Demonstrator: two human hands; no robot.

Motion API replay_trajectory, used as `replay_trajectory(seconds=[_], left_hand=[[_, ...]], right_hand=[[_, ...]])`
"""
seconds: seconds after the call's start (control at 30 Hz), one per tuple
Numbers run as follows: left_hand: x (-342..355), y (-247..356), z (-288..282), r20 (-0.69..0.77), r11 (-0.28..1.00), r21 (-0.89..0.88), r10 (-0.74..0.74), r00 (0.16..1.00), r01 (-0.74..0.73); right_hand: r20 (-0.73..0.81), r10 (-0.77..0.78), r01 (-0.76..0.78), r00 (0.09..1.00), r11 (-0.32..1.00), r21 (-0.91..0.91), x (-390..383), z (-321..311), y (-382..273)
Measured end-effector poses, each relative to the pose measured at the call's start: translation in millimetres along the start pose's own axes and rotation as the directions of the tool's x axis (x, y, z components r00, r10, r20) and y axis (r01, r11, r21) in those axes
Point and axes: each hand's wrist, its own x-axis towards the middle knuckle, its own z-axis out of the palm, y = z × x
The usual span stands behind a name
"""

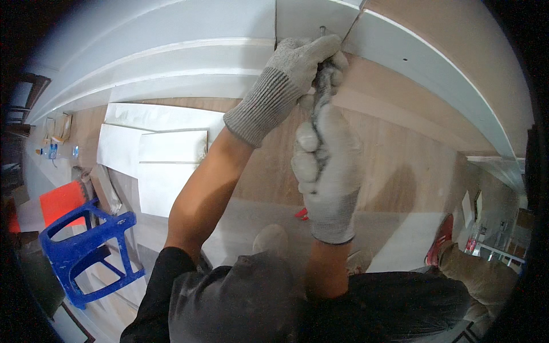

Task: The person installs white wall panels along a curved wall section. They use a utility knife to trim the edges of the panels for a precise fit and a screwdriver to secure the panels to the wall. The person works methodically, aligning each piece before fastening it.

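Note:
Both my hands wear light grey knit gloves and are raised to a white panel [309, 17] along the wall. Past the fingertips of my left hand [300, 66], the end of a thin metal rod [322, 30] shows against the panel. The fingers of this hand are closed around the rod's lower part. Just below, my right hand [331, 160] is curled shut and slightly blurred, in line with the rod. What lies inside its fist is hidden; dark grey smudges mark the glove.
Lower left stands a blue plastic stool [86, 246] beside an orange-red sheet [63, 203]. White boards [171, 151] lie on the wood-look surface left of my arm. Bottles [53, 151] stand at far left. A red shoe [440, 237] and a white rack [497, 254] appear right.

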Motion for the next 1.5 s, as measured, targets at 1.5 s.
replay_trajectory(seconds=[1.5], left_hand=[[-6.8, -9.7, 7.7, 0.113, 0.848, -0.517, -0.062, 0.992, 0.113]], right_hand=[[0.47, 0.081, -0.392, 0.879, 0.684, 0.616, 6.7, -11.4, 6.3]])
